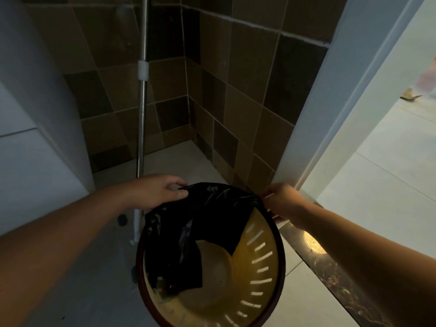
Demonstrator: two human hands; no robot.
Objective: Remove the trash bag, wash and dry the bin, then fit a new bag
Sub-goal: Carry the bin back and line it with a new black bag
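Bin [266,267]: black bag [188,232] hangs inside | left hand [155,192] grip pinches bag edge | right hand [283,201] grip pinches bag edge

bag [188,232] in bin [271,267] | pole [142,114] behind bin | doorframe [313,114] right

A thin, glossy, crinkled black plastic bag [188,223] is seen at lower centre in a smooth yellow slotted plastic bin [257,263]. A polished metal pole [142,114] is set before matt brown ceramic wall tiles [236,79]. Glossy pale floor tiles [377,161] are shown at right.
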